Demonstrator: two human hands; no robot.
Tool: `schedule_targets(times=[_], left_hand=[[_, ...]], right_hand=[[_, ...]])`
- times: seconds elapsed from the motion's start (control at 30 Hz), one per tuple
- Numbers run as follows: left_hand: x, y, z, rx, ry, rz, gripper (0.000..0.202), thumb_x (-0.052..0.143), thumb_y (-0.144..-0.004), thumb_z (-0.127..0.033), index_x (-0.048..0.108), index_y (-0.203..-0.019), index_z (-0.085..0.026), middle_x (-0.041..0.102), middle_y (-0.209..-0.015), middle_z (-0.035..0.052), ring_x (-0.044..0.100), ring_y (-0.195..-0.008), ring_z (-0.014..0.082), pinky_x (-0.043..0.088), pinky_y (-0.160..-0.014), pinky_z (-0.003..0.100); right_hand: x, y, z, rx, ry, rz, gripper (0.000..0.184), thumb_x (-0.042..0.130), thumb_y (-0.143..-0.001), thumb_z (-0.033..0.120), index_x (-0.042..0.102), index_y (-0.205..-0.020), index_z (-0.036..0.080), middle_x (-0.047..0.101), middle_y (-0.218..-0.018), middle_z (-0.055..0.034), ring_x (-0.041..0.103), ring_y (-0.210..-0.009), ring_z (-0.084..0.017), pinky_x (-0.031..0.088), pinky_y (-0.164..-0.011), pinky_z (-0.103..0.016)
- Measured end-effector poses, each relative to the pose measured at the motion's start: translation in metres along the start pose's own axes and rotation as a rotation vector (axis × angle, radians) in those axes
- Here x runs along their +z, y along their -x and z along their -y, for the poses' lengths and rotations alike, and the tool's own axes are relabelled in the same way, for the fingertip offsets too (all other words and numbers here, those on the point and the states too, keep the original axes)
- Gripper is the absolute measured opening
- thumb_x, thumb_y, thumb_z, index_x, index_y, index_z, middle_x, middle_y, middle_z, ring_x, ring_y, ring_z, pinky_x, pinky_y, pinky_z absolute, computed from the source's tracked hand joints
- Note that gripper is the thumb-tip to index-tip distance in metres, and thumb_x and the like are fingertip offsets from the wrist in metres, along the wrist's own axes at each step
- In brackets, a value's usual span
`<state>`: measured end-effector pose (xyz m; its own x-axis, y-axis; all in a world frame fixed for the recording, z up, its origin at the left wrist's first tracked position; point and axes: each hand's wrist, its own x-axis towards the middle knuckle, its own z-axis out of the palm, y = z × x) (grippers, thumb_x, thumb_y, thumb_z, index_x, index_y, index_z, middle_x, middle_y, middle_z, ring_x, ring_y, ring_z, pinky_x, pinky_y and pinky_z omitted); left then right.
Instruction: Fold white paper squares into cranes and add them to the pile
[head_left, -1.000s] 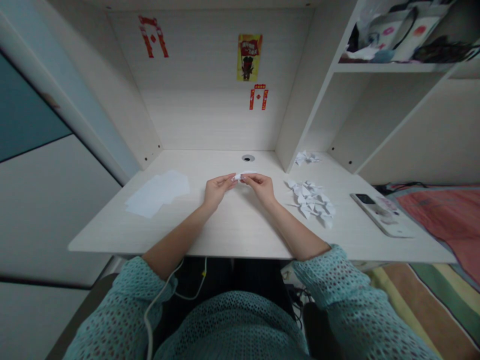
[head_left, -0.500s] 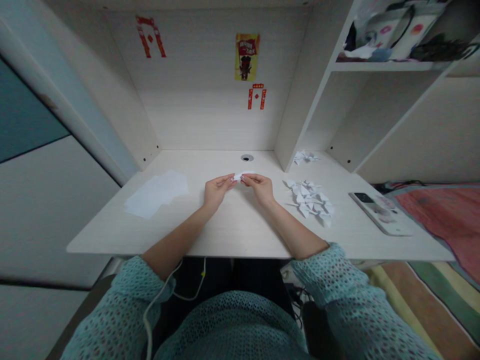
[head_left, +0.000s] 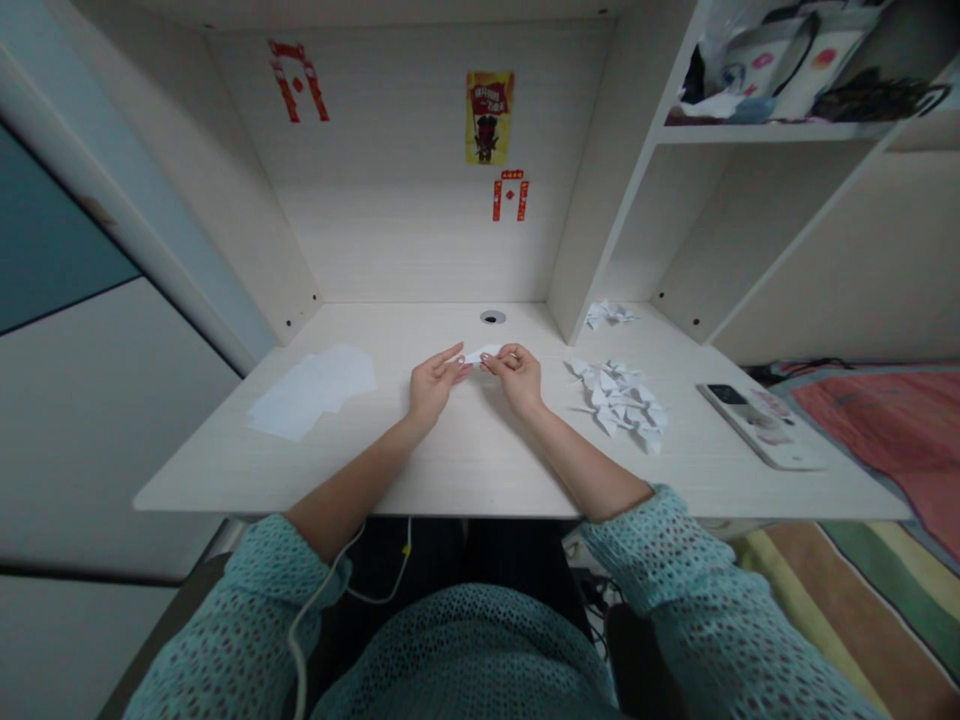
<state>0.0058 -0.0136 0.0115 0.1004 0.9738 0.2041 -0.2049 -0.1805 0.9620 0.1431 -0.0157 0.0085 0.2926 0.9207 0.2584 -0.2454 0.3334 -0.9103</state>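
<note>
A small folded white paper piece (head_left: 480, 354) is held just above the pale desk (head_left: 465, 450), near its middle. My left hand (head_left: 433, 384) pinches the paper's left end with thumb and fingers. My right hand (head_left: 516, 374) pinches its right end, fingers curled over it. The two hands nearly touch. Flat white paper sheets (head_left: 313, 388) lie on the desk to the left of my left hand. A heap of several folded white paper figures (head_left: 619, 400) lies to the right of my right hand.
A few more folded paper figures (head_left: 611, 314) sit in the low shelf bay at the back right. A phone (head_left: 757, 424) lies on the desk's right side. A cable hole (head_left: 492, 317) is at the back. An upright shelf panel (head_left: 592, 200) stands right of the hands.
My right hand's fingers have curled in tighter over the paper and my left forefinger has lifted. The paper looks shorter between the hands. The view has shifted slightly.
</note>
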Motion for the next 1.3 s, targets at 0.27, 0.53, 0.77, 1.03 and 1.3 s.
schedule_targets(times=[0.27,0.53,0.77,1.03,1.3], left_hand=[[-0.010,-0.006,-0.001,-0.121,-0.074,0.052,0.054,0.061,-0.073,-0.051,0.059,-0.118,-0.021,0.069,-0.101,0.0104,0.067,-0.085,0.0199,0.049,-0.071,0.027],[-0.007,-0.007,0.004,-0.124,-0.251,0.048,0.041,0.074,-0.060,-0.043,0.070,-0.090,-0.014,0.071,-0.083,0.0089,0.065,-0.075,0.0168,0.043,-0.058,0.022],[-0.009,-0.007,0.007,-0.060,-0.315,0.090,0.033,0.072,-0.062,-0.042,0.072,-0.078,-0.013,0.071,-0.075,0.0071,0.063,-0.068,0.0150,0.047,-0.067,0.026],[-0.009,-0.005,0.005,-0.019,-0.352,0.071,0.032,0.065,-0.070,-0.043,0.070,-0.075,-0.012,0.070,-0.073,0.0082,0.063,-0.065,0.0150,0.048,-0.066,0.027],[-0.009,-0.004,0.007,0.032,-0.360,0.101,0.029,0.062,-0.071,-0.041,0.069,-0.072,-0.012,0.070,-0.072,0.0076,0.063,-0.065,0.0153,0.049,-0.068,0.028]], right_hand=[[-0.010,-0.007,-0.001,-0.087,0.187,0.011,0.037,0.070,-0.061,0.044,0.044,-0.076,0.023,0.060,-0.055,0.0045,0.064,-0.059,-0.016,0.045,-0.056,-0.025],[-0.011,-0.005,0.002,-0.135,0.332,0.103,0.041,0.070,-0.059,0.041,0.034,-0.070,0.024,0.054,-0.053,0.0077,0.060,-0.054,-0.015,0.043,-0.054,-0.024],[-0.013,-0.003,0.003,-0.164,0.382,0.117,0.038,0.070,-0.061,0.038,0.037,-0.072,0.024,0.057,-0.057,0.0061,0.061,-0.056,-0.015,0.043,-0.055,-0.025],[-0.006,-0.002,0.001,-0.005,0.172,0.148,0.056,0.074,-0.055,0.045,0.042,-0.095,0.024,0.064,-0.065,0.0028,0.062,-0.059,-0.015,0.044,-0.057,-0.024],[-0.009,-0.001,-0.006,0.260,0.207,0.255,0.034,0.074,-0.055,0.046,0.064,-0.065,0.014,0.066,-0.068,-0.0048,0.054,-0.059,-0.012,0.035,-0.053,-0.024]])
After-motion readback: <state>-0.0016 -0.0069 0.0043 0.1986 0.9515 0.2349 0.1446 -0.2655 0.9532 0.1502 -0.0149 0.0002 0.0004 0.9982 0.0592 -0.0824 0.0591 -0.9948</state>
